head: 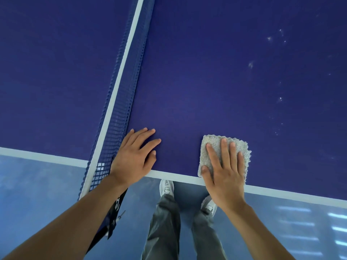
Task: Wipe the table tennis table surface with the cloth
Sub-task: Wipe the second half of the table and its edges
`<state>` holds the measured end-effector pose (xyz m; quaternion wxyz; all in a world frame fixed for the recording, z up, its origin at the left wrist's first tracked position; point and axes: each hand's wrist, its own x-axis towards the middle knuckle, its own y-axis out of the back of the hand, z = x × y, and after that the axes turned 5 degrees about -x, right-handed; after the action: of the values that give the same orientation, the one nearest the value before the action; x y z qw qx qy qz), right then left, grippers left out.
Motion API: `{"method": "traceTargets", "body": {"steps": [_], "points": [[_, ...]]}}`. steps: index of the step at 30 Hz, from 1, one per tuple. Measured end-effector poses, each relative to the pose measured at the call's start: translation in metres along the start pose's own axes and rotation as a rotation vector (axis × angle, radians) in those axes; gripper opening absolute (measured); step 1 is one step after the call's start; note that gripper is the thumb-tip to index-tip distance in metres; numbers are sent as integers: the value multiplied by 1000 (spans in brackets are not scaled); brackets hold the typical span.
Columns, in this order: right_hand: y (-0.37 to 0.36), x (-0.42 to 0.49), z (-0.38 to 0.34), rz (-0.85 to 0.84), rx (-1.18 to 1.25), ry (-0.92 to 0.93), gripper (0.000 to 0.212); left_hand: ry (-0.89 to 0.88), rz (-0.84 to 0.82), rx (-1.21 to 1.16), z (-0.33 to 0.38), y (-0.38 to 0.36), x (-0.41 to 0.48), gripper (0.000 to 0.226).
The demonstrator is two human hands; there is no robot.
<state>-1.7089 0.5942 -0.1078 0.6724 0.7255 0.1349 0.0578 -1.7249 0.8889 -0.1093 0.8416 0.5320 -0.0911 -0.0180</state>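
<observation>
Grey terry cloth (215,139) lies at the near edge of the dark blue table tennis counter (206,72) under the spread right grip (224,171), left grip (135,154) spread flat beside the blue mesh net (120,109), pale specks (250,64) beyond apparently still unwiped.

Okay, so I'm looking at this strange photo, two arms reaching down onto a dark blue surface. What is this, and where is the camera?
There is no machine here. A person wears a wide-angle camera on the head, so the single picture looks down along their own bare arms.

The dark blue surface is a table tennis table, seen from its side edge, with the net running away on the left.

The left hand lies flat on the table beside the net and holds nothing. The right hand presses a folded grey cloth onto the table near the white edge line, its fingers straight on top.

Pale specks dot the surface farther right. Below the edge are the person's shoes on a blue floor.
</observation>
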Motion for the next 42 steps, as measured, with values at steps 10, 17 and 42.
{"method": "traceTargets", "body": {"steps": [10, 17, 42], "points": [[5, -27, 70, -60, -71, 281, 62, -16, 37, 43, 3, -6, -5, 38], [22, 55, 84, -130, 82, -393, 66, 110, 3, 101, 22, -10, 1, 41], [28, 4, 195, -146, 88, -342, 66, 128, -87, 160, 164, -102, 76, 48]]}}
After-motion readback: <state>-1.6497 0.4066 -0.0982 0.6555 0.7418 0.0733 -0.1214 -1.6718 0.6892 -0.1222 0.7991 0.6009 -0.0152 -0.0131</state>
